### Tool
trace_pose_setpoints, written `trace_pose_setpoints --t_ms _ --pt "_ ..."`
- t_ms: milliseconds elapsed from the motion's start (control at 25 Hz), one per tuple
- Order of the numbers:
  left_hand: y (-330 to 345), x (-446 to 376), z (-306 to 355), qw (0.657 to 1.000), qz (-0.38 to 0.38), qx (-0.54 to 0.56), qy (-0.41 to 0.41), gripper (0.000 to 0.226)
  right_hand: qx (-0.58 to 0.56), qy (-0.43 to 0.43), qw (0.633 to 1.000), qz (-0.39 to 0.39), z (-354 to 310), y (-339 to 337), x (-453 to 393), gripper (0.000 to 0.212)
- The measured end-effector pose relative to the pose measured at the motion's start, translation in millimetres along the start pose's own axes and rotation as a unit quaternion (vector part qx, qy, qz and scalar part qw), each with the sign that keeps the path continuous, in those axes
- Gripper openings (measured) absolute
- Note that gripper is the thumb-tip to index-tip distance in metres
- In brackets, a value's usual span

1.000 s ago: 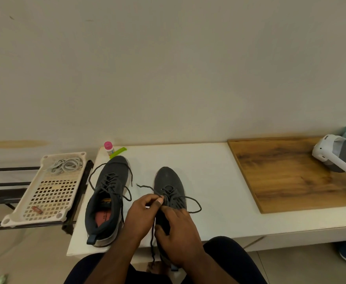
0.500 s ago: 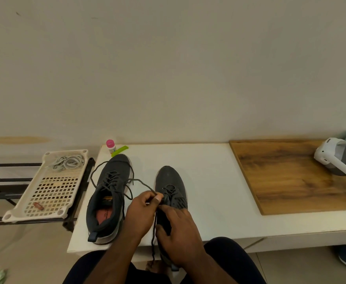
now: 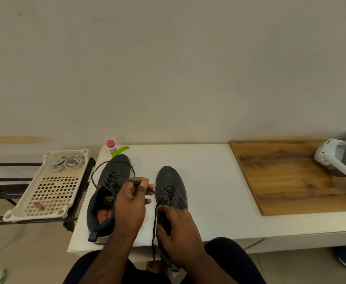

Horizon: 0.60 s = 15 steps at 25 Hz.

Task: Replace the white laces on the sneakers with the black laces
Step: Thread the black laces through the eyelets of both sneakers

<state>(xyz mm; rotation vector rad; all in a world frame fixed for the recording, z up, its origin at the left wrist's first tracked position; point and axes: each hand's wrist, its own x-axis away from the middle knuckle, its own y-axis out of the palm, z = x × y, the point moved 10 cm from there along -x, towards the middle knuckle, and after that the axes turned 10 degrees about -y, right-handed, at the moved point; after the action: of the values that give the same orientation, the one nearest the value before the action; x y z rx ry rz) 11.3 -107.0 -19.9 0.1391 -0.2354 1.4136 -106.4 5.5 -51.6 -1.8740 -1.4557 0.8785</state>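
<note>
Two dark grey sneakers stand on the white table [image 3: 204, 181], toes toward the wall. The left sneaker [image 3: 108, 193] is threaded with a black lace that loops off its toe. My left hand [image 3: 130, 203] pinches one end of the right sneaker's black lace [image 3: 155, 226] and holds it taut to the left of the eyelets. The other end of that lace hangs over the table's front edge. My right hand [image 3: 178, 236] grips the right sneaker [image 3: 171, 187] at its collar and covers its heel. The white laces [image 3: 68, 161] lie bundled in the far end of a perforated tray.
The cream perforated tray [image 3: 51, 193] rests on a black metal rack left of the table. A pink-capped bottle [image 3: 111, 146] and a green stick [image 3: 120, 151] stand at the table's back left. A wooden board [image 3: 286, 177] covers the right side, with a white device [image 3: 338, 158] on it.
My left hand has drawn the lace end out of the right sneaker and leftward, taking up the loose loop on the right. My right hand has slid back to the collar.
</note>
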Motion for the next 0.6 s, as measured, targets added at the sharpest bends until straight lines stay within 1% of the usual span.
trace_pose_setpoints --t_ms 80,160,200,240,280,360,400,440,480,520,560,600 --pt "-11.8 -1.3 -9.3 0.999 0.03 -0.008 -0.041 0.019 -0.001 -0.002 1.0 0.002 0.3 -0.4 -0.4 0.048" --pt "-25.4 -3.8 -25.5 0.99 0.057 -0.046 -0.12 0.024 -0.001 -0.003 1.0 -0.002 0.1 -0.7 0.1 0.049" --pt "-29.5 -3.9 -36.1 0.981 0.052 -0.081 -0.171 0.023 -0.004 -0.008 1.0 -0.004 -0.7 -0.9 0.3 0.05" --pt "-29.8 0.5 -48.6 0.965 0.025 -0.127 -0.23 0.021 -0.013 -0.011 1.0 -0.003 -1.4 -1.1 0.4 0.05" --pt "-27.2 8.7 -59.4 0.941 -0.022 -0.189 -0.28 0.02 -0.031 -0.01 0.999 0.003 -1.4 -2.4 1.1 0.049" --pt "-23.6 28.0 -75.5 0.877 -0.13 -0.327 -0.327 0.026 -0.087 0.017 0.994 0.061 4.7 -14.3 1.8 0.036" --pt "-24.6 35.6 -78.4 0.848 -0.164 -0.379 -0.333 0.031 -0.111 0.042 0.987 0.106 12.2 -23.2 2.6 0.029" --pt "-28.7 38.4 -76.6 0.826 -0.175 -0.424 -0.326 0.036 -0.125 0.069 0.979 0.142 20.9 -30.7 3.7 0.028" --pt "-33.3 35.6 -71.7 0.81 -0.168 -0.475 -0.302 0.039 -0.128 0.088 0.975 0.156 27.5 -34.9 3.6 0.032" --pt "-35.5 32.0 -65.3 0.788 -0.156 -0.533 -0.265 0.044 -0.126 0.097 0.976 0.147 32.3 -34.6 2.1 0.036" --pt "-36.1 28.0 -59.5 0.769 -0.133 -0.584 -0.225 0.054 -0.12 0.101 0.98 0.125 35.4 -31.7 0.2 0.04" --pt "-33.1 26.0 -54.4 0.76 -0.11 -0.612 -0.188 0.064 -0.111 0.104 0.983 0.101 38.4 -27.3 -1.3 0.042"
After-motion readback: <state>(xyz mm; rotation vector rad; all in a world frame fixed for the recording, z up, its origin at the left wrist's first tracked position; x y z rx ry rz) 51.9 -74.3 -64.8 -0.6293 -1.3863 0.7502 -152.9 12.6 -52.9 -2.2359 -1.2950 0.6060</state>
